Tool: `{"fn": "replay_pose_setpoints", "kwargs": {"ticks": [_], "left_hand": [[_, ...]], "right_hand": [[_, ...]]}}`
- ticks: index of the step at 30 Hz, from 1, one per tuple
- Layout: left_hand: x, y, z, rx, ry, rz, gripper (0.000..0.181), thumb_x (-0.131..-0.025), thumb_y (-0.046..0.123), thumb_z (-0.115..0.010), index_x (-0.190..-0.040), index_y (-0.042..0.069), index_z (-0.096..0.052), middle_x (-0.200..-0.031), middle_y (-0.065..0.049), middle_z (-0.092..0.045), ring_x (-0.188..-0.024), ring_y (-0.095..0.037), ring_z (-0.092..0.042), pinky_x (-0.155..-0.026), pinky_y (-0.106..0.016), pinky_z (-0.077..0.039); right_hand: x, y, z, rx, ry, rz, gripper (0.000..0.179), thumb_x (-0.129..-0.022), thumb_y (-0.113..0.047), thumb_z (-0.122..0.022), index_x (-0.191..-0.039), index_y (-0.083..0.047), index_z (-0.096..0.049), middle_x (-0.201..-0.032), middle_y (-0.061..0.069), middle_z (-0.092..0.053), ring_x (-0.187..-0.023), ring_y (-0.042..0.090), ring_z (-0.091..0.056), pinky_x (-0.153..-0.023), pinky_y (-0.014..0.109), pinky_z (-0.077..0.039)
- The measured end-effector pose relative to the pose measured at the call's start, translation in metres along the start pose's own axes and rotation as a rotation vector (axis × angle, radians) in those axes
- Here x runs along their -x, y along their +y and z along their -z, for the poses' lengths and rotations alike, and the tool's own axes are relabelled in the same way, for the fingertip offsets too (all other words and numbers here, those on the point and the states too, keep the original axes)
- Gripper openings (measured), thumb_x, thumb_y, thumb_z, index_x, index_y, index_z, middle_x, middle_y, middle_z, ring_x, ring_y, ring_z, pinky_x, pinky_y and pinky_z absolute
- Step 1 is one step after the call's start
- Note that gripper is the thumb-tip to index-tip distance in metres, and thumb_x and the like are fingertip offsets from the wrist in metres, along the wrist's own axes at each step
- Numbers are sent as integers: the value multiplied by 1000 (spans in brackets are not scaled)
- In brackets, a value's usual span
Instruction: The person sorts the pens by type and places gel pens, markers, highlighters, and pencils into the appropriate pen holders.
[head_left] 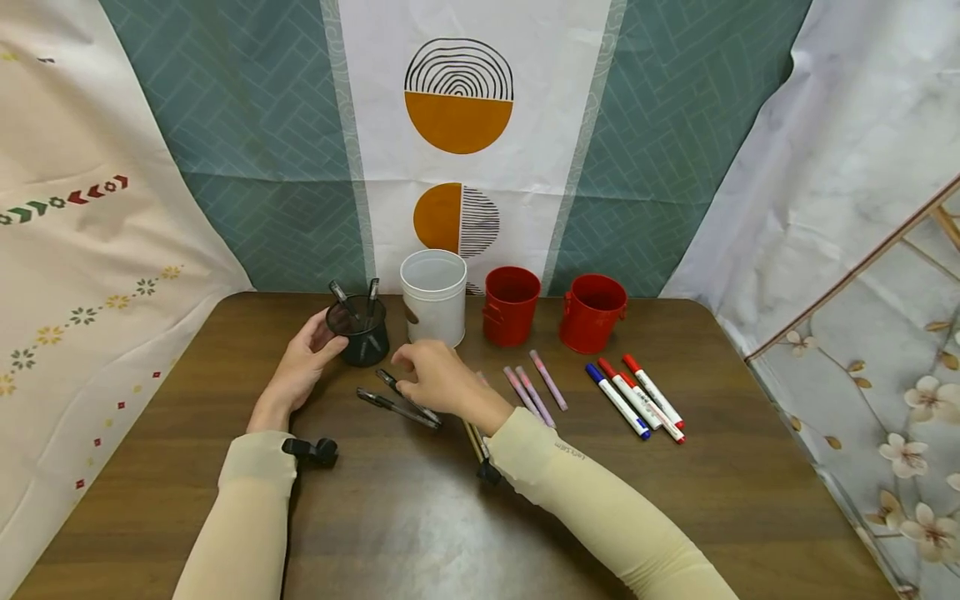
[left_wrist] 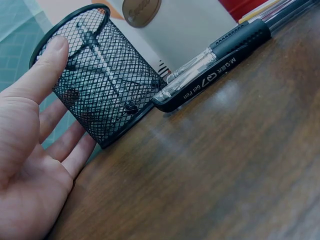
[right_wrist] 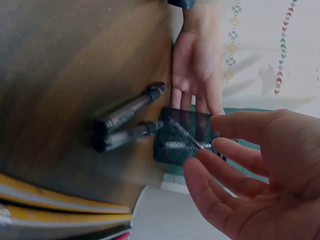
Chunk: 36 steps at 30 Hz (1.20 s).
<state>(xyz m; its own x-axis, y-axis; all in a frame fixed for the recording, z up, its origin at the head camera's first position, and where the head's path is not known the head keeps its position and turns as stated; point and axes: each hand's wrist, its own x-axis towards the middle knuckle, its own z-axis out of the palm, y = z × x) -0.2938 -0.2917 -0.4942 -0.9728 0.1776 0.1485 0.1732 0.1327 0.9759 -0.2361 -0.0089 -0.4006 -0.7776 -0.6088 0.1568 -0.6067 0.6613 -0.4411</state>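
My left hand (head_left: 298, 367) holds a black mesh pen cup (head_left: 365, 343), its thumb at the rim and its fingers on the far side. Two black pens (head_left: 372, 297) lean inside the cup. On the table in front of it lie two black gel pens (head_left: 397, 408), caps toward the cup; the left wrist view shows one gel pen (left_wrist: 200, 80) close to the cup's base. Above these pens hovers my right hand (head_left: 438, 379). In the right wrist view its fingers (right_wrist: 240, 175) are loosely bent and hold nothing.
A white canister (head_left: 435, 300) and two red buckets (head_left: 512, 304) (head_left: 593, 312) stand along the back. Pink-purple pens (head_left: 550, 382) and several red and blue markers (head_left: 618, 402) lie to the right. Yellow-striped pens (right_wrist: 65, 200) lie beneath my right wrist. A patterned cloth (head_left: 258, 233) hangs behind.
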Motion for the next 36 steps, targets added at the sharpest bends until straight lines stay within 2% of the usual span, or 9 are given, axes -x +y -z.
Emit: {"fn": "replay_pose_setpoints", "kwargs": {"ticks": [4, 9, 11, 14, 17, 19, 25, 32, 36], "left_hand": [[0, -1, -1, -4, 9, 1, 70, -110, 23, -62, -170, 16, -27, -168, -22, -36, -154, -38, -33, -101, -9, -44], [1, -2, -1, 1, 3, 9, 70, -110, 23, -62, -170, 16, -26, -169, -22, -34, -155, -39, -31, -101, -9, -44], [1, -2, -1, 1, 0, 11, 71, -110, 23, -62, -170, 16, -26, -169, -22, -33, -155, -40, -30, -101, -9, -44], [1, -2, -1, -2, 4, 6, 70, -110, 23, -62, -170, 15, -26, -169, -23, -34, -155, -40, -31, -101, -9, -44], [1, -1, -1, -6, 8, 2, 70, -110, 23, -62, -170, 15, -27, -168, -22, -34, -155, -39, -32, -102, -9, -44], [1, -1, -1, -9, 10, 4, 70, -110, 23, -62, -170, 16, -27, -168, -22, -34, -155, -40, -31, -102, -9, -43], [1, 1, -1, -11, 5, 10, 71, -110, 24, -62, -170, 15, -25, -168, -22, -34, -155, -40, -31, -101, -8, -44], [1, 2, 1, -7, 9, 3, 70, -109, 24, -62, -170, 15, -27, -168, -21, -35, -155, -39, -32, -102, -9, -44], [2, 2, 0, -12, 1, 14, 71, -110, 25, -62, -170, 17, -25, -169, -21, -34, -156, -40, -30, -102, -9, -43]], "right_hand": [[1, -2, -9, 33, -37, -13, 29, -95, -16, -81, -122, -5, -76, -101, 7, -72, -86, 13, -59, -73, 24, -50], [1, -4, -20, 84, -68, -32, 30, -94, -18, -82, -121, -8, -77, -85, -1, -61, -78, 10, -53, -64, 21, -44], [1, -6, -22, 103, -76, -43, 31, -94, -19, -82, -122, -8, -77, -89, -1, -65, -81, 10, -57, -66, 22, -48], [1, -8, -24, 120, -84, -56, 31, -93, -20, -83, -122, -10, -78, -104, 3, -72, -94, 14, -66, -77, 25, -56], [1, -10, -25, 129, -91, -67, 30, -94, -20, -82, -122, -10, -78, -116, 5, -74, -104, 17, -69, -86, 29, -59], [0, -11, -26, 132, -105, -74, 30, -95, -20, -81, -123, -10, -77, -117, 5, -74, -106, 18, -69, -88, 30, -59], [-2, -13, -29, 172, -136, -98, 29, -96, -21, -80, -123, -11, -78, -116, 4, -74, -107, 19, -69, -87, 31, -58], [-3, -18, -35, 231, -138, -63, 17, -94, -21, -82, -108, -12, -80, -101, 1, -73, -89, 15, -70, -73, 30, -58], [-3, -19, -39, 251, -149, -77, 16, -94, -21, -82, -108, -13, -80, -102, 0, -74, -87, 14, -70, -72, 28, -58]]}}
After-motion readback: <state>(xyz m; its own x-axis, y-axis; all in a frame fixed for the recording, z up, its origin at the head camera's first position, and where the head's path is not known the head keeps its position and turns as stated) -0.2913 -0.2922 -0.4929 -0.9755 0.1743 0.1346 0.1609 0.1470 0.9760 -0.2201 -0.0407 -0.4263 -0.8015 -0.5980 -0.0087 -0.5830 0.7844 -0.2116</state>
